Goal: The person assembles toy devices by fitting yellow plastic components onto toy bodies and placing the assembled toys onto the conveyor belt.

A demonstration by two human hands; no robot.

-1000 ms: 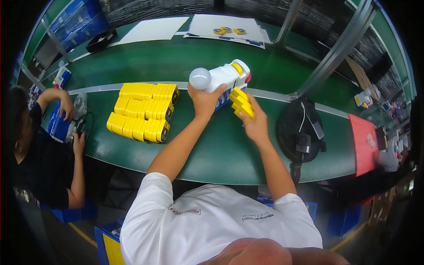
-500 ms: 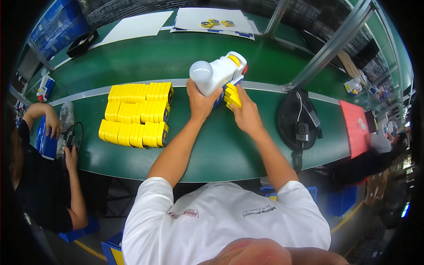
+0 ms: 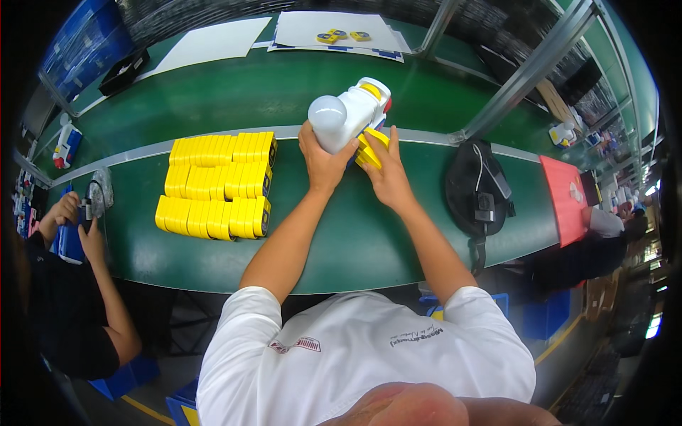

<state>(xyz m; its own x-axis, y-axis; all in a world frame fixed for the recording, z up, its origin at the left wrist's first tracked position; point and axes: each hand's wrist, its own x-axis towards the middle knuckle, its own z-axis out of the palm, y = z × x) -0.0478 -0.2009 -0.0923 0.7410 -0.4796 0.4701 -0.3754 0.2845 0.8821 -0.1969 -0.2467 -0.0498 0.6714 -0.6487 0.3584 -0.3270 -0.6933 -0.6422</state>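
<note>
Over the bench, my left hand (image 3: pixel 324 160) grips a white device with a round translucent dome (image 3: pixel 327 114) at its near-left end. The device has a yellow round insert (image 3: pixel 370 90) at its far end, and a little red shows on its right side. My right hand (image 3: pixel 387 175) pinches a yellow plastic piece (image 3: pixel 373 146) against the device's right flank. How far that piece sits in the body is hidden by my fingers. To the left, several similar yellow pieces (image 3: pixel 213 182) with dark end faces stand packed in three rows.
A black round pouch (image 3: pixel 465 188) with a cable and adapter lies right of my hands, then a red sheet (image 3: pixel 563 199). White boards (image 3: pixel 323 28) bearing small yellow discs lie at the back. A metal post (image 3: pixel 526 67) rises back right. A co-worker's hands (image 3: pixel 67 208) work at far left.
My right hand has moved slightly left and up, its fingers now flatter over the yellow piece, which sits closer against the device. The co-worker's hands at left have also shifted.
</note>
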